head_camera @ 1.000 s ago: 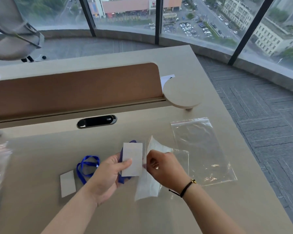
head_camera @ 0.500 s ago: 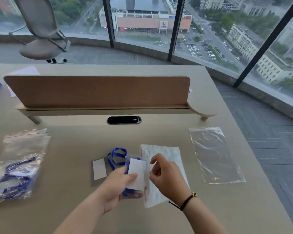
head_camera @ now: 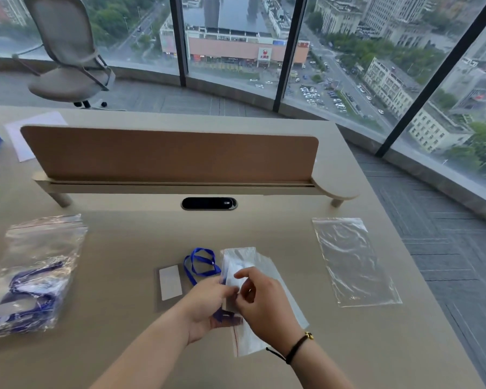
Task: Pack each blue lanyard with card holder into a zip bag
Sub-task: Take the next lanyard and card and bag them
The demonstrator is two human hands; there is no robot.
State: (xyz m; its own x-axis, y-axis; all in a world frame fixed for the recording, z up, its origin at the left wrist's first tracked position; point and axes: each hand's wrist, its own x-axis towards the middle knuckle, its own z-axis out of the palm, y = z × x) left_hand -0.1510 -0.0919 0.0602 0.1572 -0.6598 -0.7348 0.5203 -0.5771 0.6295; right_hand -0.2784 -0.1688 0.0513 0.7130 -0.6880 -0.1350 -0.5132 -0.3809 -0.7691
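My left hand (head_camera: 206, 306) grips a card holder with its blue lanyard bunched under the fingers, at the mouth of a clear zip bag (head_camera: 249, 342). My right hand (head_camera: 260, 303) pinches that bag's edge; the holder's white card looks partly inside it. A second blue lanyard (head_camera: 199, 262) lies coiled on the desk just beyond my hands, beside its white card holder (head_camera: 170, 282). An empty zip bag (head_camera: 351, 259) lies flat to the right. A filled zip bag (head_camera: 31, 273) with blue lanyards sits at the left.
A brown divider panel (head_camera: 169, 154) on a raised shelf crosses the desk behind the work area, with a black cable slot (head_camera: 208, 204) in front of it. Papers (head_camera: 23, 133) lie at the far left. An office chair (head_camera: 68, 51) stands by the windows. The desk edge falls away on the right.
My hands have come together: the card holder in my left hand has moved right into the bag's mouth. The camera tilted up and left, bringing the filled bag into view.
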